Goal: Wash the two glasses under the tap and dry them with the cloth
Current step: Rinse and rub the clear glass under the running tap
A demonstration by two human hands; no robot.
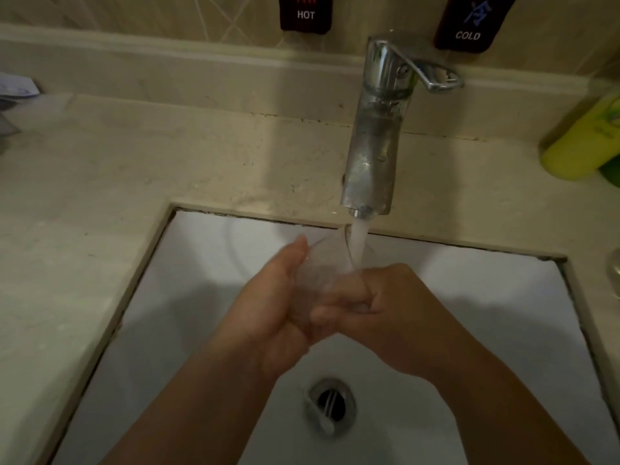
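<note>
A clear glass (327, 263) is held tilted over the white sink (201, 263), its rim under the running stream from the chrome tap (372, 156). My left hand (275, 303) cups the glass from the left with its fingers stretched along the side. From the right, my right hand (382, 303) is curled around the lower part of the glass, its fingers pressed against it. Water runs over the glass and my right fingers. The second glass and the cloth are not in view.
The drain (330, 406) lies in the basin below my hands. A beige stone counter (84, 196) surrounds the sink. A yellow-green bottle (583, 142) lies at the right edge. HOT (305, 11) and COLD (468, 25) labels hang on the tiled wall.
</note>
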